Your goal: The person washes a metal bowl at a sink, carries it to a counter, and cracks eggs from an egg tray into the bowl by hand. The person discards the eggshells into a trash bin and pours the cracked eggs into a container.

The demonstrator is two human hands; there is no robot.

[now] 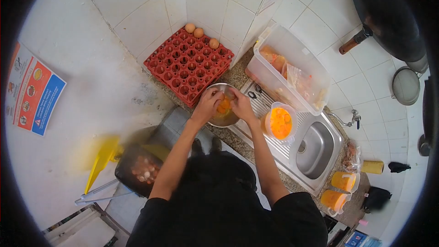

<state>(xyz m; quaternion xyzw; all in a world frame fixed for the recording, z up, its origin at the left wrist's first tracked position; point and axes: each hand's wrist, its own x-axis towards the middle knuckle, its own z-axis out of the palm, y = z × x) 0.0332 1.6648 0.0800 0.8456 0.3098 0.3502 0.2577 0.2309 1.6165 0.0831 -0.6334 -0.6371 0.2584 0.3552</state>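
Note:
Both of my hands are over a metal bowl point(221, 121) that holds cracked raw eggs with orange yolks point(223, 106). My left hand point(208, 105) curls over the bowl's left side, its fingers closed on an egg that they mostly hide. From the right side, my right hand point(240, 104) meets it, fingers bent around the same egg. Just behind the bowl sits a stack of red egg trays point(183, 66), with three brown eggs point(198, 32) at its far edge. To the right, a clear container point(280, 122) full of yolks stands on the steel drainboard.
A clear plastic bin point(292, 71) with bagged food stands against the wall. The sink point(316, 148) lies at right, with jugs of orange liquid point(334, 199) beyond it. At lower left is a dark bin point(141, 169) containing eggshells. A wok point(388, 16) hangs upper right.

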